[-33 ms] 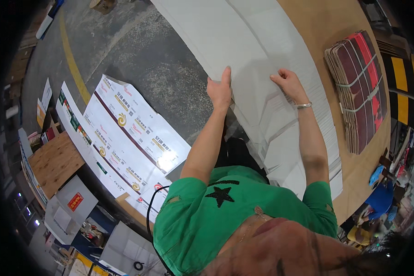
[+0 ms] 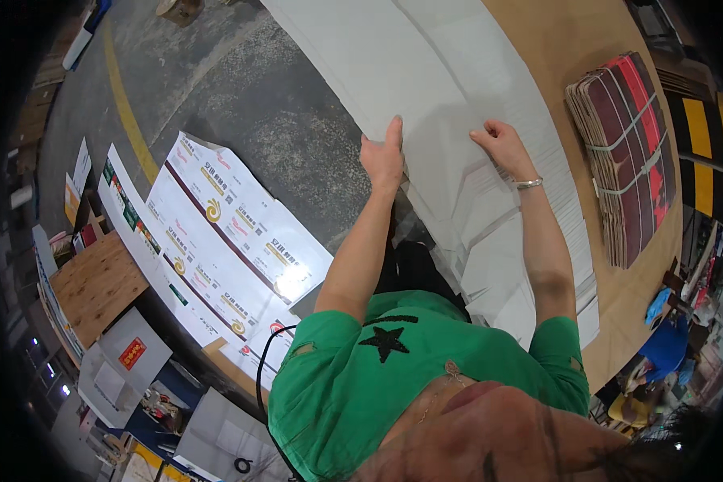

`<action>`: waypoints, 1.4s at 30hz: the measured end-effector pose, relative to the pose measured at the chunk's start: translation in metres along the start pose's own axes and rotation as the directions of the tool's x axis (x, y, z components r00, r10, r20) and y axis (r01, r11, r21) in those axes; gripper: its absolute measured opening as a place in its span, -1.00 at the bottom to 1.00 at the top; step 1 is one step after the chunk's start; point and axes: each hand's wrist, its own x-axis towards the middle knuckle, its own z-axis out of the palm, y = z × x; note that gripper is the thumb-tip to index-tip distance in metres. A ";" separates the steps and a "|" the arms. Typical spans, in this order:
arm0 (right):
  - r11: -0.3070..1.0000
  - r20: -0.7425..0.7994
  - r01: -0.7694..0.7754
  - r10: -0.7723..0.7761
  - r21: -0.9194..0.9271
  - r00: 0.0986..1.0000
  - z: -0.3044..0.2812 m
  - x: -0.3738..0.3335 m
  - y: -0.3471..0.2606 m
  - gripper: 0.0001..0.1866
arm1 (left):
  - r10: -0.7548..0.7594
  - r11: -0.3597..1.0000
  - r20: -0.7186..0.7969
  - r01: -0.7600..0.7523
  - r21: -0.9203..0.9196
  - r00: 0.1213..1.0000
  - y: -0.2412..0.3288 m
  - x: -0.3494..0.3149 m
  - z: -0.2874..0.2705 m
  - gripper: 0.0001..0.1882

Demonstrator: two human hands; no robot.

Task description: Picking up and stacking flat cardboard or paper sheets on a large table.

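Large white sheets (image 2: 394, 72) lie layered over the work table in front of me, their edges fanned out toward the right. My left hand (image 2: 383, 157) closes on the left edge of the top white sheet, thumb lying on the upper face and the fingers mostly hidden at the edge. Over the same sheets, my right hand (image 2: 508, 150) is curled with thumb and forefinger close together, a metal bangle on its wrist. Whether a sheet edge is pinched there is too small to tell. Nearer my body the white surface shows angled folds or cut outlines.
A strapped bundle of dark red and brown cardboard (image 2: 622, 161) sits on the brown table surface (image 2: 554, 40) at right. Large printed sheets (image 2: 233, 233) lie at left. Beyond are grey floor with a yellow line (image 2: 124, 96), a wooden board (image 2: 96, 281) and a yellow-black striped barrier (image 2: 703, 161).
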 end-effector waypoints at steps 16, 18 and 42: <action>0.892 -0.427 -0.077 -0.136 -0.446 0.894 0.025 -0.064 0.023 -0.53 | 0.000 0.999 -0.037 0.001 0.037 0.999 -0.011 -0.023 -0.003 -0.36; 0.922 -0.429 -0.060 -0.120 -0.383 0.895 0.024 -0.055 0.023 -0.53 | 0.006 0.999 -0.033 -0.005 0.038 0.999 -0.012 -0.023 -0.002 -0.36; 0.945 -0.015 -0.082 0.092 0.318 0.996 0.010 -0.029 0.004 -0.75 | -0.058 0.995 0.012 0.059 -0.086 0.998 -0.008 -0.022 -0.001 -0.42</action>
